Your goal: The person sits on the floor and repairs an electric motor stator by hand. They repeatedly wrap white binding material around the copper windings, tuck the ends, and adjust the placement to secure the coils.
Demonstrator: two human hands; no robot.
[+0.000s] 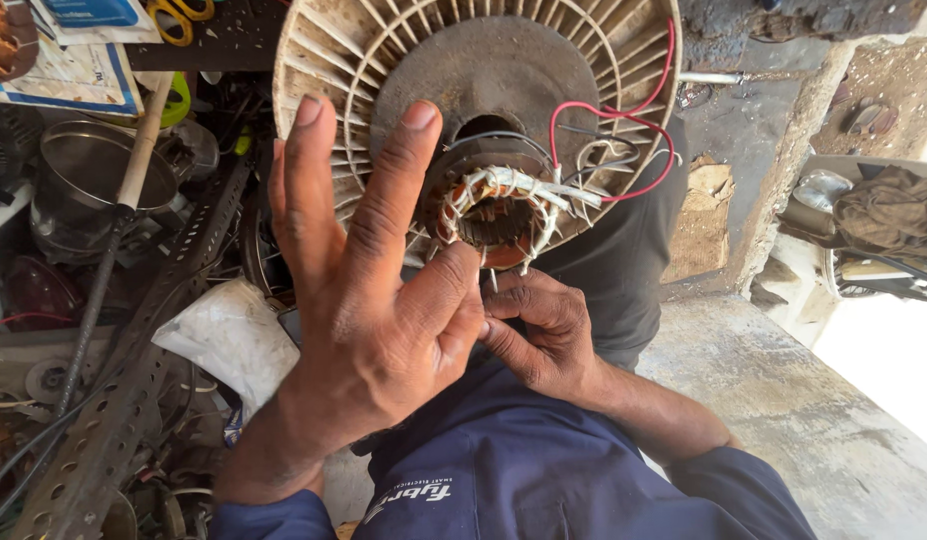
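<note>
**Hands at the motor winding**

The left hand [379,320] is raised with two fingers spread straight, its thumb and lower fingers pinching together with the right hand [539,335], which is curled tight just beside it. Directly above both sits the stator [494,210] inside a ribbed fan housing [334,50], red wires [624,110] looping to its right.

Fan motor [484,100] behind both hands; left hand [374,300] before right hand [539,335]; steel bowl [94,165] far left.
</note>
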